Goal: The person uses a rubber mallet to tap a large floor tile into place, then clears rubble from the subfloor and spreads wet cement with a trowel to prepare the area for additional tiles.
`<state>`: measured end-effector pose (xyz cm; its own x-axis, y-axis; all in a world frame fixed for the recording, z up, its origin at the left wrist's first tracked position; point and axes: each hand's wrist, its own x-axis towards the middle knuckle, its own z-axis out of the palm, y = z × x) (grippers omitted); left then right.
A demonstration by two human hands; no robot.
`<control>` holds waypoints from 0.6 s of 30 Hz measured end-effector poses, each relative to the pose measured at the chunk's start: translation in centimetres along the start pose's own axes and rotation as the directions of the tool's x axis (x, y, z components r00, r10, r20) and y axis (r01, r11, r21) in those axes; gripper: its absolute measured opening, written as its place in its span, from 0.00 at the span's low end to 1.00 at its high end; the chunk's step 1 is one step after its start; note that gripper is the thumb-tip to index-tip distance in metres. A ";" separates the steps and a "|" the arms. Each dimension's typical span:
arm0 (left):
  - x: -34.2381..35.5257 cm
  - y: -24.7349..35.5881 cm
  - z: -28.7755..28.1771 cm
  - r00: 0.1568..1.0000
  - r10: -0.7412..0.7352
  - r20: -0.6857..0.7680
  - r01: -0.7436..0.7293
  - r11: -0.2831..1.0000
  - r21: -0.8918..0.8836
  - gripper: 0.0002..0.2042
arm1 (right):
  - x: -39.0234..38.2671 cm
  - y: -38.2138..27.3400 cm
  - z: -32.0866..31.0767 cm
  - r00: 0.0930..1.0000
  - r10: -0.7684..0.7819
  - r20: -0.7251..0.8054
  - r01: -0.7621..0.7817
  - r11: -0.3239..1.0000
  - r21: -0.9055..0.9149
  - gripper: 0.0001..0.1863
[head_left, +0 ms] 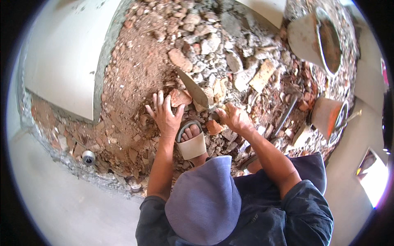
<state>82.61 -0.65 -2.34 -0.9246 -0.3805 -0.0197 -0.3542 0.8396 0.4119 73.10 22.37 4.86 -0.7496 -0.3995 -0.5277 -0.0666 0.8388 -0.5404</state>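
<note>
Along the lower part of the brown-and-grey rubble ground (135, 74), a grey, pointed metal trowel (195, 89) is held by its handle, the right hand (239, 119) wrapped around it. By the left hand (166, 117), fingers spread wide, a rough orange-red brick chunk (179, 97) is flanked just left of the blade; whether it's gripped cannot be told. Fingertips are best kept clear of that edge!

I wore a textured violet-blue cap (203, 203), a dark navy short-sleeved shirt (305, 215) with small pale lettering (254, 218), and a sandal with a broad cream strap (193, 146) and grey footbed, while my left hand (167, 117) and right hand (237, 119) were bare.
</note>
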 end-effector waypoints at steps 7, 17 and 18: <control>3.1 1.1 -1.2 0.998 0.015 0.058 -0.021 0.994 0.106 0.28 | -2.6 5.4 -3.1 0.952 0.302 -0.053 -0.268 0.903 0.335 0.26; 6.0 0.6 2.0 0.786 0.611 0.096 -0.618 0.772 0.145 0.23 | -3.5 12.6 -4.3 0.783 -0.398 -0.478 0.156 0.870 -0.468 0.13; 6.7 0.3 2.1 0.831 0.540 0.132 -0.556 0.811 0.183 0.24 | -3.4 12.3 -4.2 0.805 -0.354 -0.477 0.137 0.892 -0.431 0.16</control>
<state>76.05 -2.13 -4.23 -0.9783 0.1884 0.0859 0.2012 0.9632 0.1782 72.08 35.58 2.82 -0.8936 -0.4419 0.0791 -0.4458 0.8528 -0.2722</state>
